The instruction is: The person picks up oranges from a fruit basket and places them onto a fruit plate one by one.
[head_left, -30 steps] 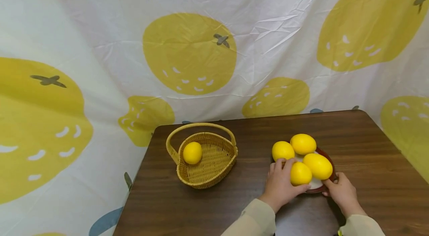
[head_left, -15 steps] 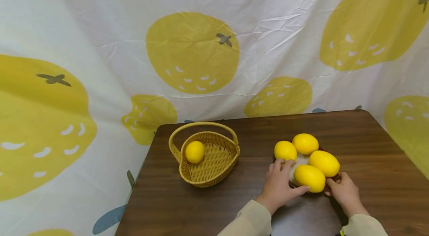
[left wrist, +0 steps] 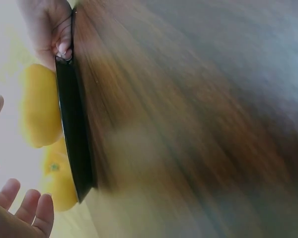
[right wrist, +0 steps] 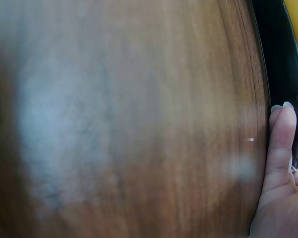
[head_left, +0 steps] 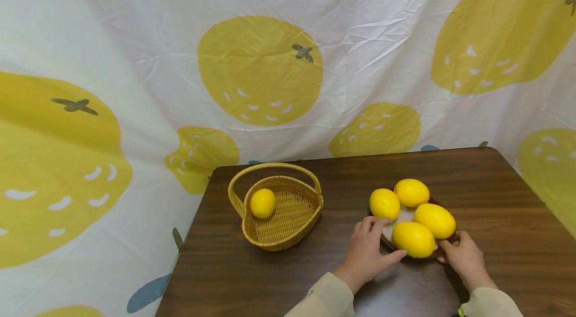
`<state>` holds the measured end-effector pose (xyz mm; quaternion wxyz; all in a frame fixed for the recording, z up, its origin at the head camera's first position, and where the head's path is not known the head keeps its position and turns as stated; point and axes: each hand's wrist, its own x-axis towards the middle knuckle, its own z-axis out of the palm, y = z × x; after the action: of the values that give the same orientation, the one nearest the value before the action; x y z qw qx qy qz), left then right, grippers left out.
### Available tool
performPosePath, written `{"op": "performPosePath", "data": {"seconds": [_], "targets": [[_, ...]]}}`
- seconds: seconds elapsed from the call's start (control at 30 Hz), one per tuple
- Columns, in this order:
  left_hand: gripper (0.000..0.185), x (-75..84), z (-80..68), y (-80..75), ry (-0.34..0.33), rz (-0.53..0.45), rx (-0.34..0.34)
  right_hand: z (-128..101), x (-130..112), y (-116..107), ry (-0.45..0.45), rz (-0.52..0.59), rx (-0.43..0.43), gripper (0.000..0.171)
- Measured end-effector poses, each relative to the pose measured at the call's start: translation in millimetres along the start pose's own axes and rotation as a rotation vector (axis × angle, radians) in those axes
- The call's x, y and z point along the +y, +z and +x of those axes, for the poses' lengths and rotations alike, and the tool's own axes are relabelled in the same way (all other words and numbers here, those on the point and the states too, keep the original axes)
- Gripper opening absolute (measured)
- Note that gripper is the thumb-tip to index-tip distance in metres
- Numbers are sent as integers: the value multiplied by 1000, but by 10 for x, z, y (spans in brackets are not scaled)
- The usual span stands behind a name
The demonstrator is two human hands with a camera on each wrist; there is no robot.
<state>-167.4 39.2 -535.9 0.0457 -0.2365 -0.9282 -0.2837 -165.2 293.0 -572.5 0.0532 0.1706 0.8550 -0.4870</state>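
plate (head_left: 443, 252) mostly under lemons (head_left: 414, 238)

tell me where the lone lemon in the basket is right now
In the head view the lemon lies inside the wicker basket, against its left wall, on the table's left part, well left of the plate that both hands touch.

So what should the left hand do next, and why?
Probably pick up the nearest lemon. The left hand lies open against the plate, touching that lemon with its thumb, the right hand holds the plate's other edge, and one lemon already sits in the basket.
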Motion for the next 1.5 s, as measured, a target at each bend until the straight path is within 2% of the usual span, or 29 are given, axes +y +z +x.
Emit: {"op": "performPosePath", "data": {"seconds": [0.2,0.53,0.7,1.07,1.5], "targets": [[62,5,-31,-55,27,24,12,11,8,-14,7,11,-8,68],[60,-51,-61,-114,25,2,31,-3,-14,-19,14,38,-33,66],[59,-126,-65,-173,35,27,71,-12,-22,-18,10,38,-33,65],[55,-356,-147,-220,3,65,64,-15,-11,0,5,39,-20,60],[52,-466,-163,-326,9,83,101,0,3,-3,12,47,-25,62]]}}
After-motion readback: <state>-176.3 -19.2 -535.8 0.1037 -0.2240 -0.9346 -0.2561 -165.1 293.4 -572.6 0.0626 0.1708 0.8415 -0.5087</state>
